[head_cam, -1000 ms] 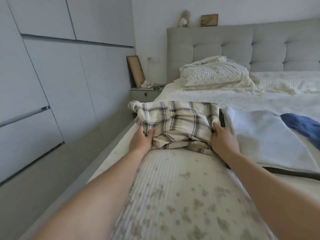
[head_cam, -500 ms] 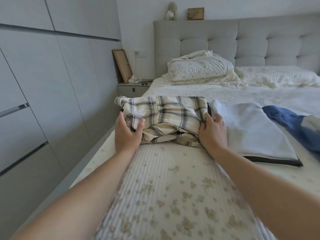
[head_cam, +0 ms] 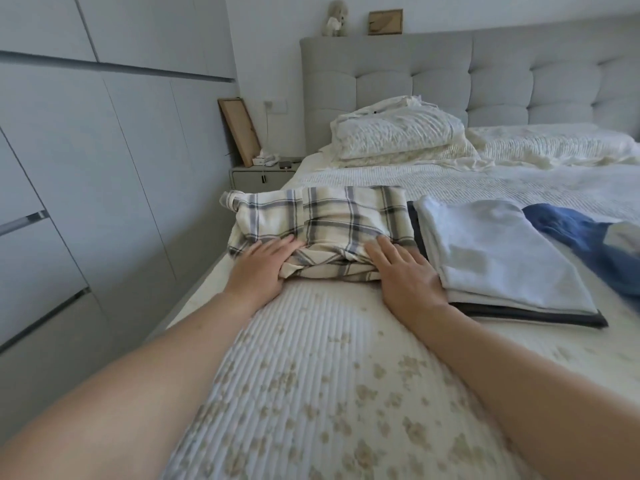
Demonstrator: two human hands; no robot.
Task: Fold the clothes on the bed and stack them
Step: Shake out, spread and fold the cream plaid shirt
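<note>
The plaid garment (head_cam: 322, 223), cream with grey and blue checks, lies folded into a rough bundle near the left edge of the bed (head_cam: 311, 393), its near hem bunched and wrinkled. Your left hand (head_cam: 261, 268) lies flat on the bundle's near left corner, fingers straight and close together, pressing the cloth down and holding nothing. Your right hand (head_cam: 403, 271) lies flat on the near right corner, fingers straight and slightly spread, its outer edge just beside the neighbouring stack. Both forearms reach in from the bottom of the view over the ribbed, floral-printed bedspread.

Just to the right of the plaid garment, touching or almost touching it, sits a stack of folded clothes: a pale blue folded garment (head_cam: 498, 258) on top and a dark folded garment (head_cam: 540, 317) below it, showing as a thin dark edge along the near and left sides. Right of that stack lies a crumpled blue garment (head_cam: 585, 237), unfolded, partly cut off by the frame.

Farther up the bed, 2 white pillows (head_cam: 394, 136) lie stacked against the grey tufted headboard (head_cam: 415, 71), with rumpled white bedding to their right. On top of the headboard stand a small plush toy (head_cam: 335, 19) and a small wooden frame (head_cam: 385, 21). Left of the bed is a nightstand (head_cam: 259, 176) with a wooden frame (head_cam: 239, 131) leaning on the wall, and grey wardrobe doors (head_cam: 104, 150) run along the left.
</note>
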